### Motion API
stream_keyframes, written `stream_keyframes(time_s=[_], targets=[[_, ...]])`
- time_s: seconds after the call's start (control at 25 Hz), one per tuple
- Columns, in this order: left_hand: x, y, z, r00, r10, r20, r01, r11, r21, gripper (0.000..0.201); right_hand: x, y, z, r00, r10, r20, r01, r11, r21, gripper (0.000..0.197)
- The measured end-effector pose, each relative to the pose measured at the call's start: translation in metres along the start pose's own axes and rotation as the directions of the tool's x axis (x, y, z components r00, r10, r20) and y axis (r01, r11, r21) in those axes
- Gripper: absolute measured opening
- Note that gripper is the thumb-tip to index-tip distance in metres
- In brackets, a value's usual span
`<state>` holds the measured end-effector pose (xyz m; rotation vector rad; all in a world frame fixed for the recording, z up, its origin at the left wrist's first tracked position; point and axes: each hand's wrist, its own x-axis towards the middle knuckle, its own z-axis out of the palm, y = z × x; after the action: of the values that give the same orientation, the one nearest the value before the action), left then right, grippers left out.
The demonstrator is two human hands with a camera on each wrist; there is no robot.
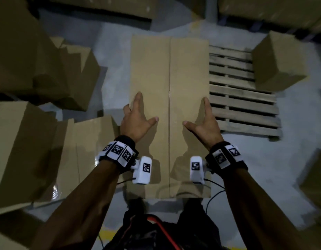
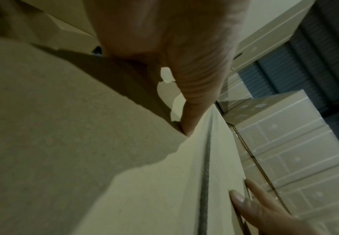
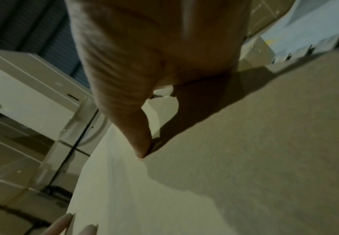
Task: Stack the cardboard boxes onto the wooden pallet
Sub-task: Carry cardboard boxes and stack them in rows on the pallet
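A long brown cardboard box (image 1: 169, 78) with a taped centre seam lies lengthwise in front of me, its far right part over the wooden pallet (image 1: 242, 105). My left hand (image 1: 136, 120) presses its left edge and my right hand (image 1: 204, 121) its right edge. Both have straight fingers along the edge and a thumb spread on top. In the left wrist view the left thumb (image 2: 195, 95) touches the box top (image 2: 144, 182). In the right wrist view the right thumb (image 3: 128, 111) touches it (image 3: 245, 159). A second box (image 1: 277, 64) stands on the pallet's far right corner.
Loose cardboard boxes crowd the left side (image 1: 47, 69) (image 1: 20, 150), one of them (image 1: 94, 150) right beside the held box. Another box (image 1: 314, 177) sits at the right edge. Stacked boxes line the back. Grey floor shows between pallet and right box.
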<state>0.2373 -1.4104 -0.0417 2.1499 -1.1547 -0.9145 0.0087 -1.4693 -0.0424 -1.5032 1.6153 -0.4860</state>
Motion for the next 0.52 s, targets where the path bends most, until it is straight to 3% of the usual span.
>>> stream_keyframes(time_s=[0.32, 0.52], targets=[[-0.005, 0.173, 0.131, 0.996, 0.076, -0.050, -0.076, 0.997, 0.000, 0.100, 0.060, 0.062, -0.191, 0.998, -0.032, -0.046, 0.031, 0.999, -0.018, 0.109], [0.013, 0.266, 0.187, 0.990, 0.133, -0.040, -0.132, 0.991, 0.022, 0.100, 0.098, 0.084, -0.287, 0.996, -0.031, -0.082, 0.033, 0.999, 0.022, 0.110]])
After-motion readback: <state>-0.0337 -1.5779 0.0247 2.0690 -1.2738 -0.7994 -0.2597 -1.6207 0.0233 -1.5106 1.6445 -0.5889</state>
